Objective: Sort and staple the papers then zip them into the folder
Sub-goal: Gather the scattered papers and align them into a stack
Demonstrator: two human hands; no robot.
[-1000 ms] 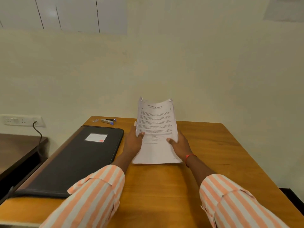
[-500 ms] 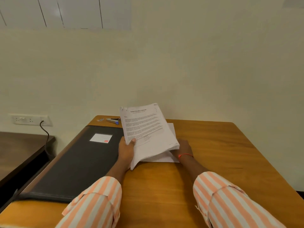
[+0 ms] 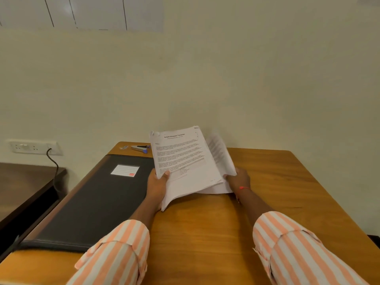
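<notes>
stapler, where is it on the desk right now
In the head view the stapler lies at the table's far left corner, just beyond the black folder, left of the held papers.

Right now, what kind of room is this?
Probably an office or study room. A wooden desk holds a black folder and a stapler, the left hand holds printed papers, and a wall socket has a cable plugged in.
</notes>
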